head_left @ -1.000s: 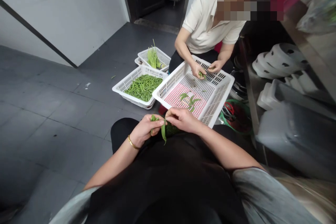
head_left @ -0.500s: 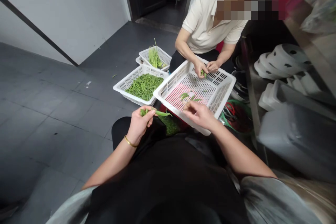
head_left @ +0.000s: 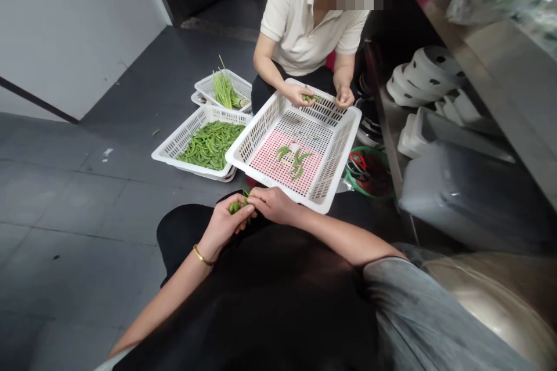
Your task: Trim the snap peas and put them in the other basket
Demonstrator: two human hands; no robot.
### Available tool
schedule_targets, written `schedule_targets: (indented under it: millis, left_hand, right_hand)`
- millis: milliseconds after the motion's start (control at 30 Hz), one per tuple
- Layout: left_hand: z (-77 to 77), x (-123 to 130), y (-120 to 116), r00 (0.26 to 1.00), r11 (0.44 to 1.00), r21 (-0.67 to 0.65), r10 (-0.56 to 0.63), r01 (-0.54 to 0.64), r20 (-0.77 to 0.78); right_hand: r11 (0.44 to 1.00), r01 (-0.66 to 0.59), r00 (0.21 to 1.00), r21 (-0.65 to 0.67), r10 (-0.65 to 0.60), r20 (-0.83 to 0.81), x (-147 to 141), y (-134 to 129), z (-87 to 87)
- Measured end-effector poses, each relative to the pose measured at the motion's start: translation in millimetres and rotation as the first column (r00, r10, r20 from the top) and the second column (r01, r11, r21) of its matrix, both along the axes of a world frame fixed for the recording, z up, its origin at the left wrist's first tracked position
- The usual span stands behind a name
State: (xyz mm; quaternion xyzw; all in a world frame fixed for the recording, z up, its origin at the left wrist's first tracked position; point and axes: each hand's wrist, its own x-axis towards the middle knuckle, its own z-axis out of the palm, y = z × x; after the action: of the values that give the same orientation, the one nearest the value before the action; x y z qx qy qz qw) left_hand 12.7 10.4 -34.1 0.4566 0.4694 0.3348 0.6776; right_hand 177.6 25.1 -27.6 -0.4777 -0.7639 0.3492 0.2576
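Note:
My left hand (head_left: 226, 219), with a gold bracelet at the wrist, is closed around several green pea pods (head_left: 235, 207). Against it, my right hand (head_left: 275, 205) pinches the end of one pod; its fingertips are partly hidden. Just beyond my hands stands a large white perforated basket (head_left: 348, 148), tilted toward me, with a few loose pods (head_left: 297, 163) on its bottom. To its left, a second white basket (head_left: 167, 151) carries a heap of pea pods (head_left: 212, 145).
Across the basket a co-worker in a cream shirt (head_left: 291, 17) holds pods in one hand (head_left: 300, 95). Long green stalks (head_left: 226, 91) lie in a further basket. At right are a steel shelf (head_left: 500, 64), white containers (head_left: 429, 75) and a grey bin (head_left: 461, 191).
My right hand has moved left from above the basket to meet my left hand. More pods lie in the basket. The co-worker's hands have drawn apart, and the view has shifted right.

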Motion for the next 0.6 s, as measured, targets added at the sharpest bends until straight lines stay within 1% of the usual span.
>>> schedule_targets:
  millis: [67,100,167,200,233,267,300,333,367,400,433,467,533,600]
  left_hand:
    - [-1.6,-2.6,7.1,0.999,0.999,0.024,0.032,-0.031,-0.008]
    - [-2.2,-6.3,12.6,0.997,0.996,0.029,0.080,-0.080,0.013]
    - [-3.3,-17.8,26.5,0.968,0.972,0.019,0.230,-0.233,0.103]
    - [-3.9,-25.0,34.2,0.936,0.948,0.003,0.315,-0.319,0.156]
    - [-4.6,-32.2,41.7,0.898,0.919,-0.021,0.390,-0.395,0.205]
    - [-5.4,-38.8,48.6,0.864,0.896,-0.050,0.440,-0.442,0.245]
    - [-6.2,-44.2,54.3,0.842,0.885,-0.082,0.461,-0.458,0.280]
    - [-7.2,-47.9,58.6,0.834,0.890,-0.114,0.455,-0.443,0.313]
    - [-8.2,-49.6,61.6,0.834,0.904,-0.145,0.428,-0.403,0.348]
    - [-9.3,-49.5,63.1,0.836,0.920,-0.179,0.392,-0.349,0.385]
    - [-10.4,-47.9,63.3,0.832,0.932,-0.212,0.358,-0.294,0.423]
    - [-11.6,-45.3,62.6,0.824,0.938,-0.247,0.334,-0.244,0.456]
    - [-13.3,-40.0,59.2,0.811,0.936,-0.308,0.311,-0.170,0.496]
    - [-13.4,-37.4,54.5,0.815,0.933,-0.339,0.288,-0.121,0.502]
  right_hand:
    - [0.999,-0.024,0.999,0.021,0.024,0.025,6.0,-2.7,-0.7]
    - [1.000,-0.020,0.999,0.008,0.020,0.030,11.4,-4.5,0.5]
    - [0.998,-0.047,0.997,-0.051,0.050,0.050,26.5,-8.5,5.2]
    - [0.990,-0.102,0.991,-0.098,0.109,0.072,35.4,-9.7,8.1]
    - [0.970,-0.180,0.975,-0.161,0.197,0.099,44.8,-9.5,10.7]
    - [0.937,-0.260,0.948,-0.233,0.294,0.123,54.5,-7.3,12.4]
    - [0.903,-0.306,0.918,-0.300,0.364,0.158,64.2,-2.4,12.5]
    - [0.889,-0.295,0.892,-0.349,0.388,0.234,73.4,5.2,10.2]
    - [0.899,-0.232,0.864,-0.371,0.366,0.347,81.9,15.4,5.2]
    - [0.925,-0.135,0.829,-0.356,0.302,0.471,89.2,27.2,-2.6]
    - [0.952,-0.033,0.747,-0.303,0.225,0.625,95.0,39.8,-13.1]
    - [0.959,0.015,0.691,-0.283,0.194,0.696,99.1,51.9,-25.6]
    - [0.953,0.037,0.622,-0.302,0.215,0.753,102.6,71.5,-53.0]
    - [0.939,0.024,0.598,-0.342,0.261,0.758,102.7,82.6,-77.5]
